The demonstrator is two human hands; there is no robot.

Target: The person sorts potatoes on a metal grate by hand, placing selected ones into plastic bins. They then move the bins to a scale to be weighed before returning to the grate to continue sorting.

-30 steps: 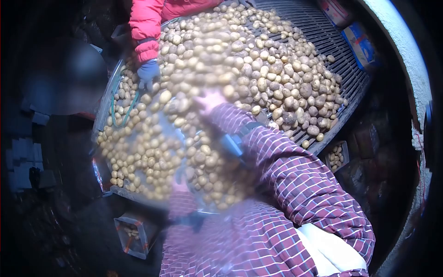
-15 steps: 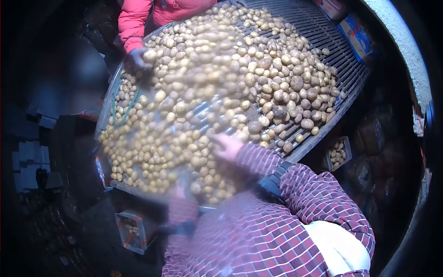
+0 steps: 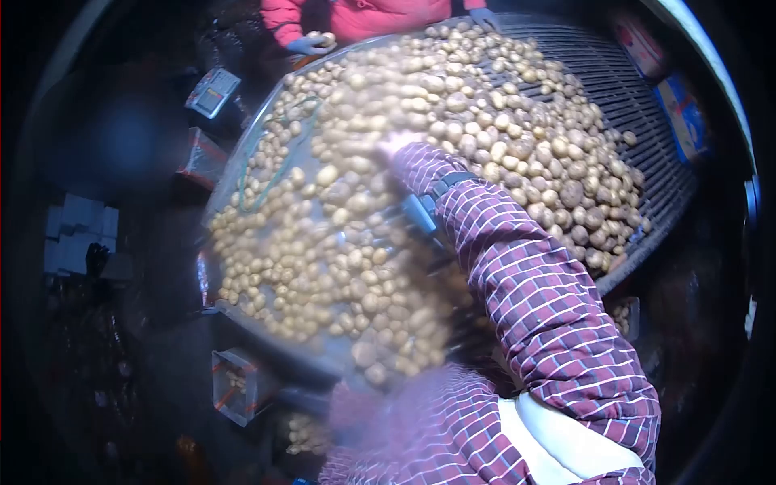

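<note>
A thick layer of potatoes (image 3: 380, 279) covers the slatted sorting table (image 3: 594, 69). My right hand (image 3: 400, 144), on an outstretched arm, is over the potatoes in the middle of the table. Its fingers are smeared, and whether it holds a potato does not show. The left sleeve (image 3: 356, 404) is a blur at the near edge of the table, close to the nearest potatoes. My left hand is lost in that haze, so its fingers cannot be made out. A green cord loop (image 3: 252, 198) lies among potatoes on the left side.
Across the table a person in a pink jacket (image 3: 380, 18) has a gloved hand (image 3: 311, 44) with a potato and another glove (image 3: 485, 18) at the rim. A scale (image 3: 213, 92), a crate (image 3: 234, 388) and a blue box (image 3: 681, 119) stand around the table.
My right hand has reached farther across the potatoes. My left arm has drawn back toward the near edge. The other person's gloved hand has pulled back to the rim with a potato.
</note>
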